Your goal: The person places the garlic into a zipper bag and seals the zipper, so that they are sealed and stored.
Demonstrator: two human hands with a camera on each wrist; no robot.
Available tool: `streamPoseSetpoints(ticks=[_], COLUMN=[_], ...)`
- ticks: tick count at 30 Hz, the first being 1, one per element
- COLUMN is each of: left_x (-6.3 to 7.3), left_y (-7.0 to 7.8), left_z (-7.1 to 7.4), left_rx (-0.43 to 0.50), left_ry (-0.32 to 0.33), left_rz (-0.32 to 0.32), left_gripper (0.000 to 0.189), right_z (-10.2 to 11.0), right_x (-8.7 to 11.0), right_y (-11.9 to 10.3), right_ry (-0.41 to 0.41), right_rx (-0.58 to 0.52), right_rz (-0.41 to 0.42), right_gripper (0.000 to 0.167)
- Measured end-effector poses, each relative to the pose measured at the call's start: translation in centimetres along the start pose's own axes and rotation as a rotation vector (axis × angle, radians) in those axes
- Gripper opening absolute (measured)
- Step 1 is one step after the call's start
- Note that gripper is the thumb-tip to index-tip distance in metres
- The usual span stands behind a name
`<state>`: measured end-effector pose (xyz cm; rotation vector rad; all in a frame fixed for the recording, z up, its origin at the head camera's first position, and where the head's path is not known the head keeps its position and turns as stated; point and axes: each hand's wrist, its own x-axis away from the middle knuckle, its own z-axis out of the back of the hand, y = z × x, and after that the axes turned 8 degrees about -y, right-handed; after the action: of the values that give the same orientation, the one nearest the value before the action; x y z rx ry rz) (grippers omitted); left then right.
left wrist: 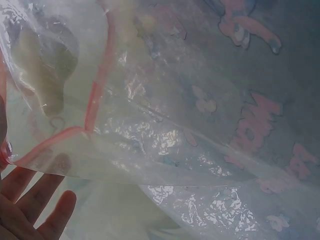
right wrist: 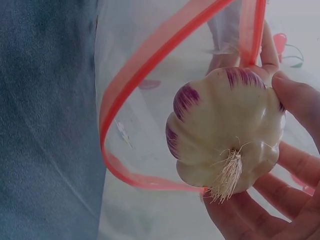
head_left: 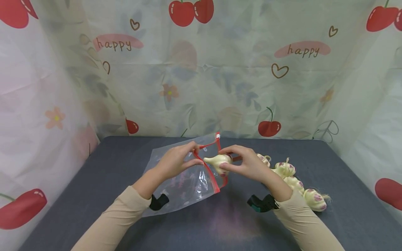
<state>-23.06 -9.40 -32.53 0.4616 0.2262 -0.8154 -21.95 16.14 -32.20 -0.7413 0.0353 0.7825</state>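
Observation:
A clear plastic zip bag [head_left: 179, 197] with a red zip strip lies tilted at the middle of the table, its mouth held apart toward the right. My left hand [head_left: 177, 161] pinches the bag's rim near the red strip; in the left wrist view its fingers [left wrist: 59, 212] show through and beside the film. At the mouth, my right hand [head_left: 246, 164] grips a garlic bulb [head_left: 221, 164], stem pointing left into the opening. The right wrist view shows the bulb's [right wrist: 225, 125] purple-streaked, rooted base facing the camera, framed by the red strip [right wrist: 120, 92].
Several more garlic bulbs [head_left: 315, 200] lie in a row on the dark table [head_left: 103, 188], right of and partly behind the right forearm. A printed curtain [head_left: 220, 80] surrounds the table at the back and sides.

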Motion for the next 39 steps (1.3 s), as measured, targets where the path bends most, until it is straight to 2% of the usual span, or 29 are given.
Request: streamPoseSetpoints(ticks=[21, 27, 33, 39], left_x=[0.1, 0.0, 0.0, 0.0], left_y=[0.0, 0.1, 0.1, 0.2], left_z=[-0.1, -0.1, -0.1, -0.1], left_rx=[0.003, -0.002, 0.009, 0.006], left_ry=[0.015, 0.03, 0.024, 0.034], left_rz=[-0.026, -0.041, -0.03, -0.04], left_gripper=[0.032, 0.032, 0.032, 0.032], right_z=[-1.9, -2.5, -3.2, -3.8], right_x=[-1.5, -1.8, -2.2, -2.5], right_y=[-0.2, -0.4, -0.6, -0.6], right_ry=[-0.048, -0.053, -0.075, -0.101], right_rx=[-0.08, -0.111, -0.136, -0.137], right_rz=[-0.043, -0.071, -0.11, -0.107], right_gripper=[0.031, 0.03, 0.029, 0.027])
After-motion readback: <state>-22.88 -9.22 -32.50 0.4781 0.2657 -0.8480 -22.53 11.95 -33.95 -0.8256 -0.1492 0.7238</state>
